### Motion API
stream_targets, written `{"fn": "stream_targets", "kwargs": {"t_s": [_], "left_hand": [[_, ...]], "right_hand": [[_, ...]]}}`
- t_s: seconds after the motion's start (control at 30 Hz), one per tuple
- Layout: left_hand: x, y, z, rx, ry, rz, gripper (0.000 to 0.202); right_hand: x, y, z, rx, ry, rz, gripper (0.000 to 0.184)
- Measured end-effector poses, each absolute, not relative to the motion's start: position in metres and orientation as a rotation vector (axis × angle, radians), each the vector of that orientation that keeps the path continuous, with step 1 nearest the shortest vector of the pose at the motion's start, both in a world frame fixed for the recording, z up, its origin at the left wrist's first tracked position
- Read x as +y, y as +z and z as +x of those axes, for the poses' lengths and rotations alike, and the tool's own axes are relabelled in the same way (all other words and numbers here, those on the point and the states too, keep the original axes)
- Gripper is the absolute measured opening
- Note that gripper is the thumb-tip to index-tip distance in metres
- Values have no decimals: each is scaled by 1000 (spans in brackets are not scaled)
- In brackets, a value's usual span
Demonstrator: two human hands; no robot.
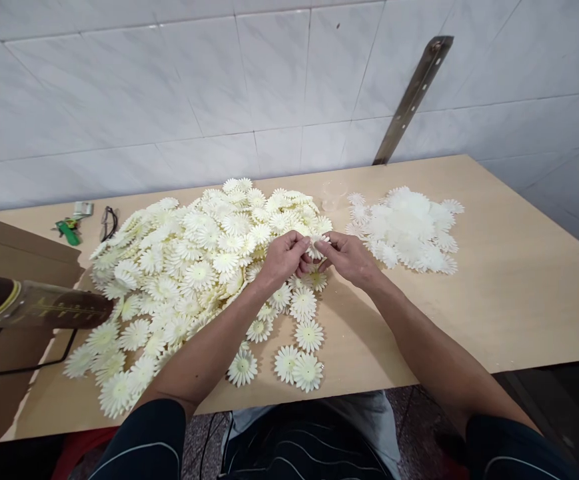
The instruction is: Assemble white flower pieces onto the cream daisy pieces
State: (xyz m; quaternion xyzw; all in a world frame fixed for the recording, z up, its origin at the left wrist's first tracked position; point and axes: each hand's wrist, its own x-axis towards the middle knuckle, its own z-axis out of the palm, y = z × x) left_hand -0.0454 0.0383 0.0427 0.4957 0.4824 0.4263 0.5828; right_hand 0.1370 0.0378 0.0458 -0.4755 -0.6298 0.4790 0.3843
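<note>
Both hands meet over the right edge of a big heap of pale yellow artificial flower heads (209,233). Between them is one flower head (318,249), pinched by the fingertips of my left hand (288,255) on one side and my right hand (348,257) on the other. Fingers cover part of it. Below the hands, several loose flower heads (309,335) lie face up on the table, toward its front edge. To the right of my right hand is a smaller pile of whiter, thinner petal pieces (409,227).
The wooden table (509,267) stands against a tiled wall (279,73). At the left are a drink bottle (54,305), a cardboard box (24,247), a green-handled tool (68,233) and glasses (108,223). A slotted metal bar (413,100) leans at the wall.
</note>
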Motion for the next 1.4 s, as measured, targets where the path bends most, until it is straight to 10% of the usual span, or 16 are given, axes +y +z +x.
{"fn": "stream_targets", "kwargs": {"t_s": [0.83, 1.13, 1.4], "left_hand": [[37, 54, -56, 1248, 1021, 1626, 4], [36, 51, -47, 1074, 998, 1331, 41], [37, 57, -53, 1240, 969, 1448, 7]], "right_hand": [[42, 41, 139, -1543, 1133, -1246, 67], [37, 47, 136, -1441, 916, -1402, 72], [42, 43, 142, -1653, 1046, -1226, 68]]}}
